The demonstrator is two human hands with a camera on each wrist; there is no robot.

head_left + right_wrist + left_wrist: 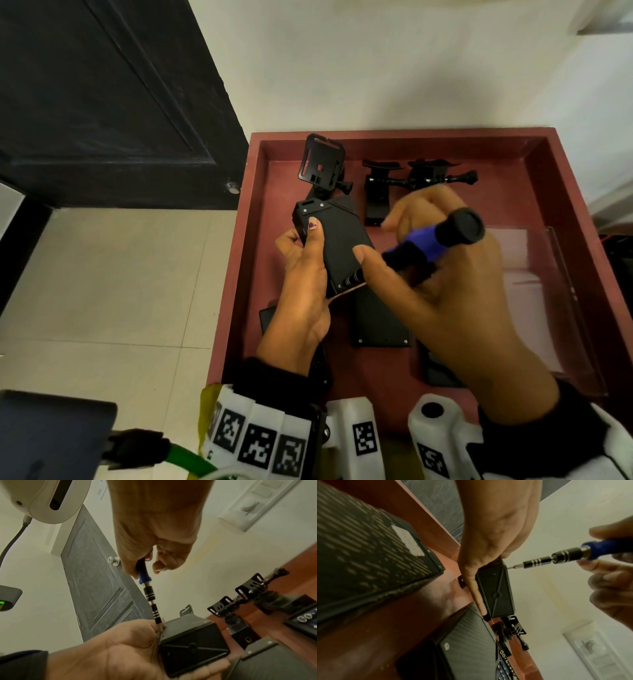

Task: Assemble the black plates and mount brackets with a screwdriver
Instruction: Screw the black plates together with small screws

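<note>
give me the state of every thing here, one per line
held plate: lifted off the tray, gripped by left hand
screwdriver: gripped by right hand, tip at the plate's corner
plate on tray: lying flat
brackets: lying loose at the back
standing bracket: upright
tray: holding the parts

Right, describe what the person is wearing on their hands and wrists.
Both hands are bare: left hand, right hand. The left thumbnail has dark purplish polish. Dark sleeves cover both forearms. Each wrist carries a white rig with black-and-white square code markers. A green cable runs beside the left rig.
</note>
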